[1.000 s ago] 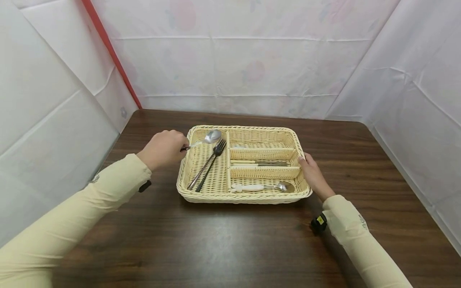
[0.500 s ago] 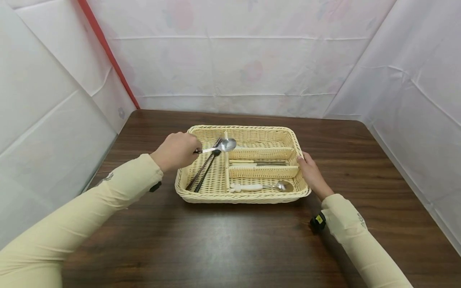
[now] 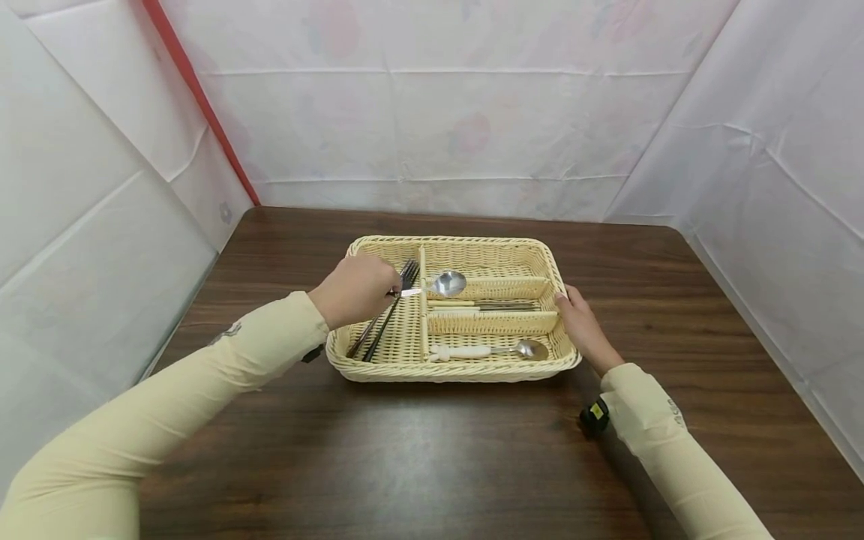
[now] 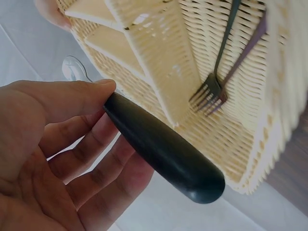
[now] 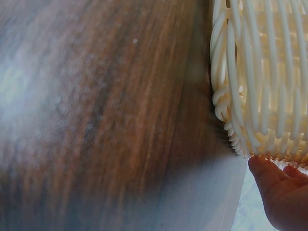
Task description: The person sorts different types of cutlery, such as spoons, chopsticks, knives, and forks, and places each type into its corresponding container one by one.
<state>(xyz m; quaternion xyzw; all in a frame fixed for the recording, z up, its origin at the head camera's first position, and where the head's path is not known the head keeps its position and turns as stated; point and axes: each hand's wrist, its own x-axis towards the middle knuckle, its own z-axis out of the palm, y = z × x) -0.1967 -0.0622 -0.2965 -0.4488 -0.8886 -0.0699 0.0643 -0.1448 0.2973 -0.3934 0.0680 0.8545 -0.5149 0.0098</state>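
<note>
My left hand (image 3: 361,289) pinches a spoon by its black handle (image 4: 163,147), thumb on one side and fingers on the other. The spoon's silver bowl (image 3: 448,283) hangs above the wicker basket (image 3: 452,373), over the divider region. At the basket's right end my right hand (image 3: 582,322) grips the rim, thumb on top; its other fingers are mostly hidden. Two dark forks (image 4: 211,94) lie together in the large left compartment. A white-handled spoon (image 3: 489,351) lies in the front right compartment. Thin light-handled utensils (image 3: 482,306) fill the middle right one.
The basket stands on a dark wood table (image 3: 418,457). White sheets (image 3: 432,112) hang behind and at both sides, with a red strip (image 3: 202,105) at the back left. Low wicker dividers (image 3: 493,287) split the basket's right half.
My left hand has carried the spoon rightward, from the basket's left rim to over the dividers. The right hand keeps its hold on the rim.
</note>
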